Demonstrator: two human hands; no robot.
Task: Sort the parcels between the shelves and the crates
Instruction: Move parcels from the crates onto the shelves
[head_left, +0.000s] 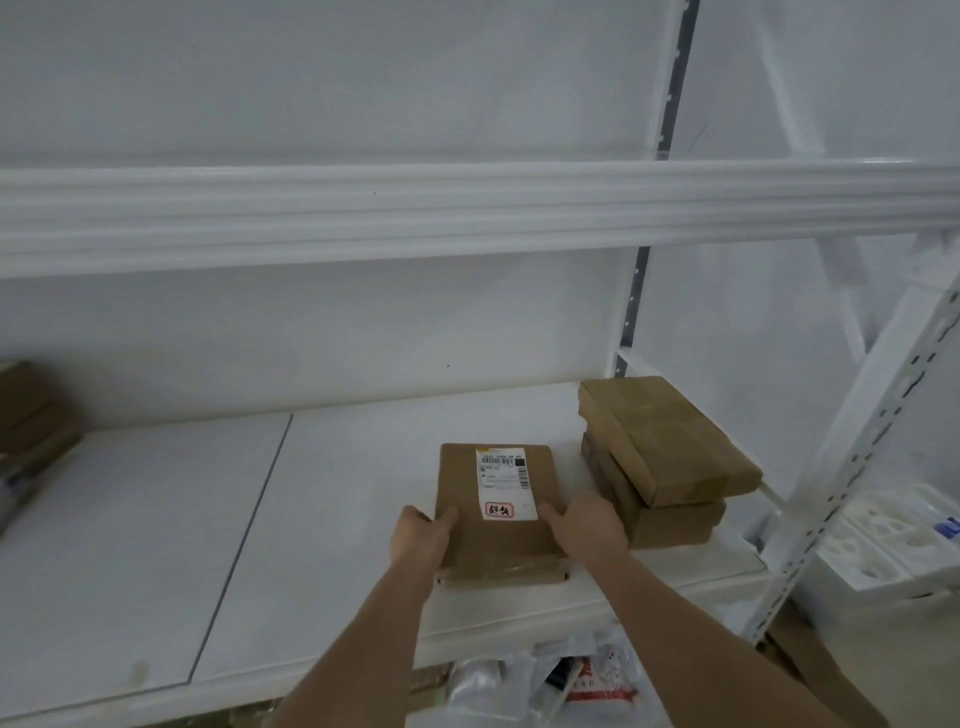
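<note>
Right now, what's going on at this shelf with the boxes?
A person is handling a brown labelled parcel lying flat on the white shelf. The left hand grips its left edge and the right hand holds its right edge. Just to the right sits a stack of brown parcels, apart from the held one. More parcels sit blurred at the far left, and bagged items lie below the shelf.

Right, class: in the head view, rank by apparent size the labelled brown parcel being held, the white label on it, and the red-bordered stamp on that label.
1. Flat brown cardboard parcel, held at its near edges by left hand and right hand.
2. White shipping label.
3. Red-bordered stamp, clearly smallest.
</note>
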